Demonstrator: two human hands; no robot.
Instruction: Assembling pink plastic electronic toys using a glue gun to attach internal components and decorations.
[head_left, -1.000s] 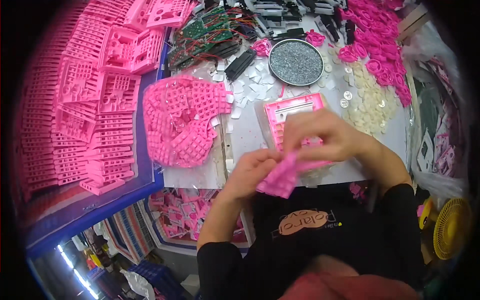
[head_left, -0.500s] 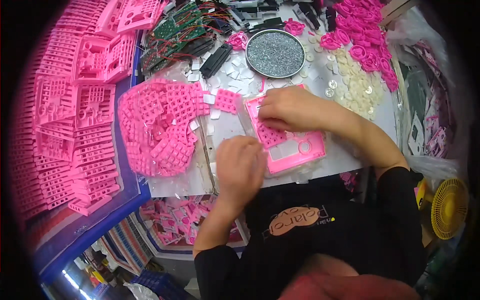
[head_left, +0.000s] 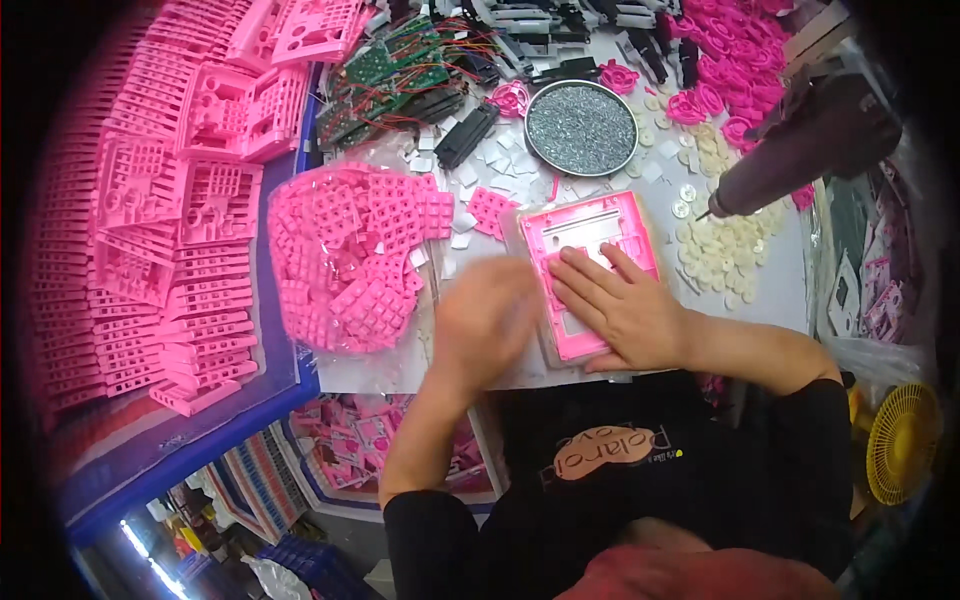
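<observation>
"Lying flat across the pink case (head_left: 580, 346), what is the right hand (head_left: 632, 315) doing that is new?"

"Its fingers are spreading out now, no longer bunching up over the case. A dark power screwdriver (head_left: 800, 145) is also showing now, with its tip hanging over the pale discs (head_left: 725, 262). No hand is showing on it."

"What is all that meaning for the work?"

"The right hand seems to be pressing small parts down flat, so the filling-in bit is maybe getting done. The palm is hiding the middle, so nobody is seeing that for sure."

"And the left hand (head_left: 487, 320)?"

"It is blurring just beside the case's left edge. Nobody can tell whether it is holding anything."

"Where is the case sitting, and which way is it pointing?"

"It is lying near the close edge of the white table (head_left: 785, 300), to the right of the bag of pink keys (head_left: 345, 262). A loose pink key sheet (head_left: 491, 211) is lying between them. The case's open side seems to be facing up. Its long way is running away from the person, and the far end, with the long slot, is leaning a little left."
</observation>
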